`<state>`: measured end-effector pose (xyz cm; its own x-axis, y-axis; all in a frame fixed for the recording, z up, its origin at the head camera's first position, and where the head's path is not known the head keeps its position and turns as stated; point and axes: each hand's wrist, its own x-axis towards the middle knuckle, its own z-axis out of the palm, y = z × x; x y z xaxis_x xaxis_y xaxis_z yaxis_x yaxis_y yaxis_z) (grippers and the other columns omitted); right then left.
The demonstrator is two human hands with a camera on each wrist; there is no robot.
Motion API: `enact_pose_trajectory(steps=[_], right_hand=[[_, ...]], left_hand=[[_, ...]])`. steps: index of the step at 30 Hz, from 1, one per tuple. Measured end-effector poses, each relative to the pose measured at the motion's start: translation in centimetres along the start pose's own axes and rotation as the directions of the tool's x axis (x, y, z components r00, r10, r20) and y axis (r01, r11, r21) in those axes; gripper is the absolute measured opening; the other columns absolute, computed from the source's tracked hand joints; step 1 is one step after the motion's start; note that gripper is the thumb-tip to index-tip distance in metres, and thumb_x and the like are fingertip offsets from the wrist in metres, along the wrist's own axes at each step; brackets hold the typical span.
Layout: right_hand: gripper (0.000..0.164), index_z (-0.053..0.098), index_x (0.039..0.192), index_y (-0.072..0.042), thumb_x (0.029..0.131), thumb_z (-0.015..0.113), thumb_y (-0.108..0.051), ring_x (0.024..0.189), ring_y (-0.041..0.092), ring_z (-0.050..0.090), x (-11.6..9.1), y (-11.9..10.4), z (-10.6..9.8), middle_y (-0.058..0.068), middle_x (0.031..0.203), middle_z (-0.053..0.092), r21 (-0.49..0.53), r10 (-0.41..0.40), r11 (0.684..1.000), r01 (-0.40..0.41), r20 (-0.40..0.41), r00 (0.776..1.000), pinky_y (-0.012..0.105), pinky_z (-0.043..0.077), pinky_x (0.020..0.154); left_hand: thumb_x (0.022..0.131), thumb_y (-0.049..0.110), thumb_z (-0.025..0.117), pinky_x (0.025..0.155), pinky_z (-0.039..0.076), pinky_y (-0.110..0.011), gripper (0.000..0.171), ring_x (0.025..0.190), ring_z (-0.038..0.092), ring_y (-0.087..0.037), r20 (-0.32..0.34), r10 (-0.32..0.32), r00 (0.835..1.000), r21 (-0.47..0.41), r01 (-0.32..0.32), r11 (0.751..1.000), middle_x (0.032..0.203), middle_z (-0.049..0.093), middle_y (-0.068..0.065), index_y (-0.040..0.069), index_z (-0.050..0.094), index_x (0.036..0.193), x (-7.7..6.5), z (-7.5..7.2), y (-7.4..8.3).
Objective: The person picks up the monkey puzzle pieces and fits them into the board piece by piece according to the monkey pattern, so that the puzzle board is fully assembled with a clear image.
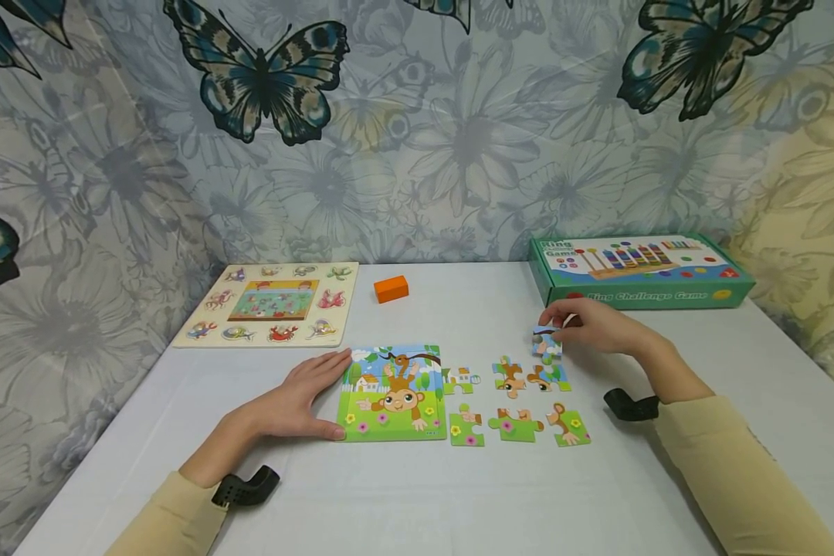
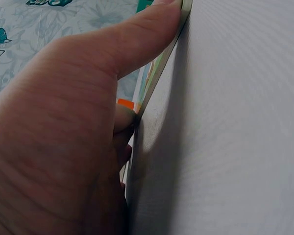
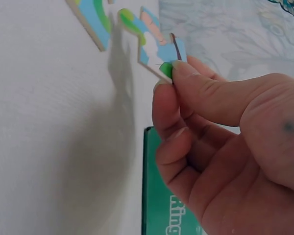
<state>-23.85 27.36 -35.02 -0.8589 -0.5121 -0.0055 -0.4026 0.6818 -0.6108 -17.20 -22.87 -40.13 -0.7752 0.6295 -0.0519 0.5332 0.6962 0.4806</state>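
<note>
My right hand [image 1: 598, 326] pinches a puzzle piece [image 1: 545, 341] between thumb and fingertips, above the loose pieces. In the right wrist view this piece [image 3: 154, 53] shows blue sky, a bit of green and a brown branch, and is tilted above the white surface. My left hand [image 1: 293, 400] lies along the left side of a monkey picture board [image 1: 392, 398]. Its thumb touches the board's near left corner and its straight fingers reach the far left corner. Several loose jigsaw pieces, among them a green flower piece [image 1: 466, 432], lie in two rows right of the board.
A wooden sea-creature board [image 1: 201, 309] lies at the back left. Beside it is an orange block [image 1: 391, 289]. The green Ring Challenge Game box [image 1: 646, 297] stands at the back right, just beyond my right hand. A patterned cloth hangs behind the white table [image 1: 389, 502].
</note>
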Motion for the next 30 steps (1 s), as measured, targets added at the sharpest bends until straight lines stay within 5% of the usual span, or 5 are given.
enact_pose_trajectory(steps=[15, 30], right_hand=[[0.021, 0.065, 0.120, 0.000, 0.099, 0.063, -0.003, 0.091, 0.024, 0.061, 0.9, -1.6, 0.5, 0.009, 0.106, 0.059, 0.137, -0.022, 0.990, 0.017, 0.031, 0.999, 0.036, 0.054, 0.080], [0.018, 0.065, 0.119, -0.003, 0.101, 0.060, -0.004, 0.089, 0.032, 0.063, 5.8, -6.9, 3.7, 0.009, 0.103, 0.059, 0.173, -0.117, 0.980, 0.096, 0.114, 0.987, 0.045, 0.051, 0.080]], left_hand=[[0.079, 0.057, 0.078, 0.117, 0.009, -0.059, 0.111, 0.151, 0.014, -0.035, -0.001, 0.007, 1.000, -0.002, -0.007, 1.000, 0.167, 0.018, -0.008, 0.002, 0.026, 0.160, -0.1, -0.1, 0.1], [0.079, 0.058, 0.078, 0.117, 0.009, -0.059, 0.111, 0.151, 0.013, -0.035, -0.001, 0.005, 1.000, -0.006, -0.005, 1.000, 0.167, 0.017, -0.008, 0.003, 0.026, 0.160, -0.2, -0.1, 0.2]])
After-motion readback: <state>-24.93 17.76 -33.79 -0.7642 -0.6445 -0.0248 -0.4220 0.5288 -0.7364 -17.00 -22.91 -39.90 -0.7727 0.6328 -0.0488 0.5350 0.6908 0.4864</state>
